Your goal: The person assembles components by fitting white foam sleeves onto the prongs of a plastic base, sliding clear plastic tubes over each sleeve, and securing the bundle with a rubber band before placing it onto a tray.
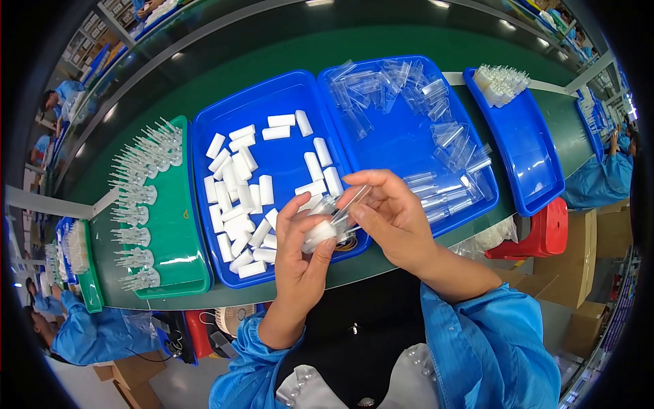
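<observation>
In front of my chest, my left hand (300,262) pinches a short white cylinder (320,234) with clear plastic around it. My right hand (400,221) grips a clear plastic tube (351,203) between thumb and fingers, its lower end at the white piece. Where the two parts meet is partly hidden by my fingers. Just beyond my left hand, a blue tray (266,85) holds many loose white cylinders (235,170). Beside it, a second blue tray (381,153) carries clear plastic tubes (436,191), some scattered and some lined up near its front edge.
At the left, a green tray (184,238) bears clear bundles with thin spikes (139,198). A narrow blue tray (528,157) with white spiky pieces (501,85) is at the right, above a red stool (545,232). Co-workers in blue sit on both sides; cardboard boxes (572,259) stand at right.
</observation>
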`<state>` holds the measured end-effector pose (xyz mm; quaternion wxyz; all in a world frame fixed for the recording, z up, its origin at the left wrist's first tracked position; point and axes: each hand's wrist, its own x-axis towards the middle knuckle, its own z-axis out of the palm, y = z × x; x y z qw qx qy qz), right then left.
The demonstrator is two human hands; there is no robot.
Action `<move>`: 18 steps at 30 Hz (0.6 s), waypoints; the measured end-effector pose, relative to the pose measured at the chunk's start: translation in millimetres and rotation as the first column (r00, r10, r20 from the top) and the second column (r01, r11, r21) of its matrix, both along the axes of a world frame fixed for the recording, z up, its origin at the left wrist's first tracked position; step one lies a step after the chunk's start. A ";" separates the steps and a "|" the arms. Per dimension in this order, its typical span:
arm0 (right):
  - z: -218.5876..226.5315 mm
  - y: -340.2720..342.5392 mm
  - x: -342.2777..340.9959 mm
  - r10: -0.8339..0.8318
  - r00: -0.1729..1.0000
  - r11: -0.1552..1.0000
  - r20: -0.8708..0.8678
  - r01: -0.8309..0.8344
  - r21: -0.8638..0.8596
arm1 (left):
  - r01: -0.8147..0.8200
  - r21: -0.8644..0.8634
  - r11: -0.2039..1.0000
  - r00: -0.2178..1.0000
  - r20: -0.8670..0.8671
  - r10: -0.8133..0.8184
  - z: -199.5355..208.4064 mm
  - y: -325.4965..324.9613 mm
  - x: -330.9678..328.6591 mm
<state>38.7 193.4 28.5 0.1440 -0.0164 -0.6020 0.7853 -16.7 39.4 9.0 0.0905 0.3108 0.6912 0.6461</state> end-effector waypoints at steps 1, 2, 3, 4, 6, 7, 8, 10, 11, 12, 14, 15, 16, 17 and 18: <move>-1.0 -0.4 0.2 0.002 1.000 1.000 0.001 -0.002 -0.001 | -0.004 -0.012 1.000 1.000 0.005 0.004 2.7 0.8 0.8; -1.9 -0.8 0.3 0.003 1.000 0.998 0.014 -0.002 -0.067 | -0.009 -0.023 1.000 1.000 0.010 0.009 4.2 1.1 1.1; -2.4 -1.2 0.6 0.004 1.000 0.991 0.028 0.000 -0.132 | -0.010 -0.024 1.000 1.000 0.011 0.011 4.0 1.1 0.9; -2.9 -2.1 1.2 0.006 1.000 0.991 0.029 -0.002 -0.134 | -0.012 -0.041 0.999 0.999 -0.037 0.010 3.6 0.6 0.5; -3.9 -4.0 3.2 0.000 0.998 0.972 0.059 0.014 -0.235 | -0.015 -0.060 0.998 0.996 -0.083 0.010 3.4 0.0 0.4; -5.4 -5.3 4.5 -0.001 0.998 0.972 0.060 0.015 -0.235 | -0.017 -0.056 0.998 0.997 -0.081 0.012 3.4 0.6 0.6; -7.9 -6.8 5.9 -0.027 0.999 0.984 0.026 0.031 -0.175 | -0.018 -0.052 0.999 0.997 -0.079 0.014 3.3 1.1 0.6; -9.1 -7.8 7.0 -0.047 0.999 0.992 -0.009 0.046 -0.117 | -0.034 -0.045 0.998 0.997 -0.068 0.031 2.2 0.6 0.4; -8.5 -7.4 7.5 -0.040 0.999 0.997 -0.014 0.039 -0.064 | -0.052 -0.039 0.998 0.997 -0.057 0.050 1.8 -0.2 0.6; -8.4 -6.9 7.8 -0.033 0.999 0.999 -0.020 0.032 -0.011 | -0.055 -0.041 0.998 0.997 -0.057 0.052 1.9 -0.7 1.0; -10.2 -4.4 8.4 -0.050 0.998 0.997 -0.044 0.052 0.062 | -0.040 -0.032 0.999 0.999 0.013 0.041 2.7 -0.6 1.7; -10.8 -3.3 8.5 -0.063 0.996 0.988 -0.070 0.072 0.134 | -0.039 -0.032 0.999 0.999 0.014 0.040 3.0 -0.4 1.5; -9.8 -2.8 8.4 -0.063 0.996 0.989 -0.069 0.071 0.133 | -0.030 -0.053 0.998 0.999 -0.043 0.027 3.1 -0.2 1.0; -7.5 -2.5 8.5 -0.058 0.997 0.994 -0.054 0.062 0.089 | -0.021 -0.075 0.997 0.995 -0.099 0.014 3.1 -0.2 0.8; -5.3 -2.1 8.7 -0.052 0.998 0.998 -0.040 0.054 0.045 | -0.022 -0.076 0.997 0.995 -0.098 0.014 2.6 0.1 1.4</move>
